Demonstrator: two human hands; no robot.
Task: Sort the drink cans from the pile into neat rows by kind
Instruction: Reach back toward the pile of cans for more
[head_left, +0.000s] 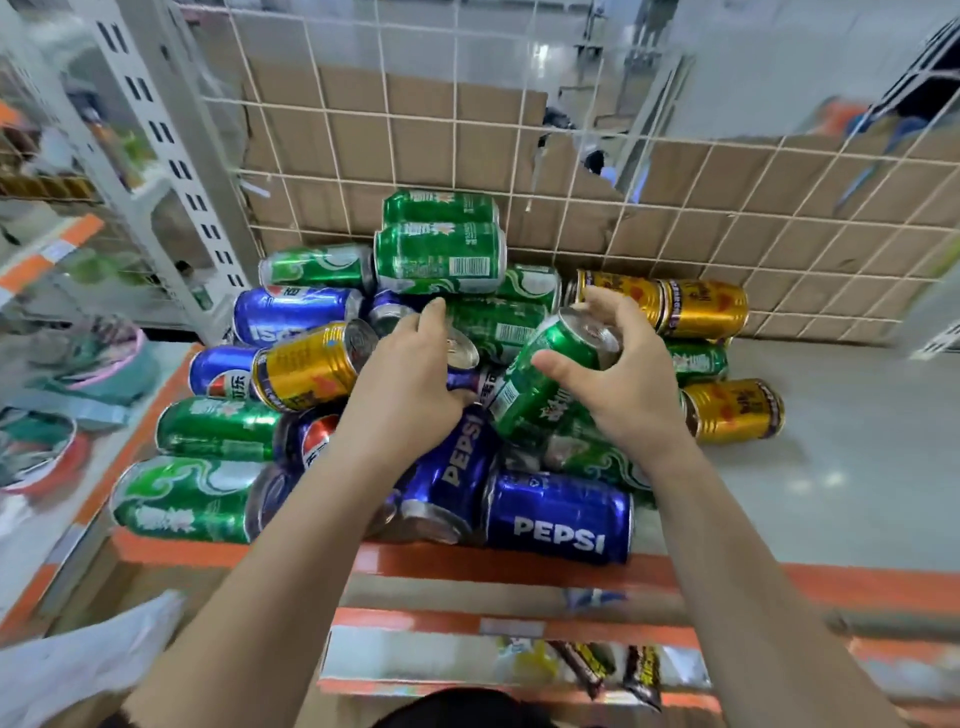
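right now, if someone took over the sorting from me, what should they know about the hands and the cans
Left hand: curled on a blue can in the middle of the pile.
Right hand: grips a green can, tilted, top end up.
Pile: blue, green and gold cans lie mixed on their sides on the shelf, against the wire mesh.
Done: no row shows yet.
Left: nearly all of it; the shelf space right of the pile may suit the rows.
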